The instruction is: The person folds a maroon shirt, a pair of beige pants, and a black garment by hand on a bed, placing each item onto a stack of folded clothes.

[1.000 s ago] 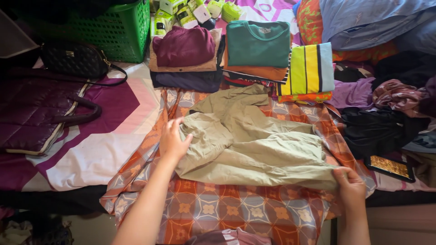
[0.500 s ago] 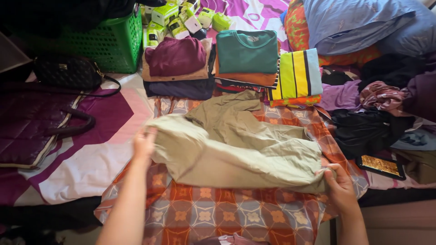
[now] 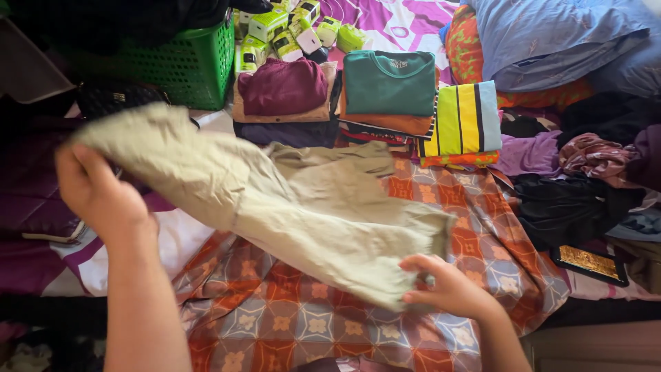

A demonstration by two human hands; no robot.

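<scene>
The left hand (image 3: pixel 96 193) grips one end of the khaki garment (image 3: pixel 275 207), raised and held out to the left above the bed; the right hand (image 3: pixel 444 286) pinches its other end low over the orange patterned cloth (image 3: pixel 330 324). The garment stretches between both hands; folded clothes (image 3: pixel 389 86) sit stacked behind it, beside a green basket (image 3: pixel 182 65).

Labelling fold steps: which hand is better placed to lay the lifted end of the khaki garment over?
Probably left. The left hand grips the khaki garment at its raised end, while the right hand pins the lower edge on the patterned cloth.
</scene>
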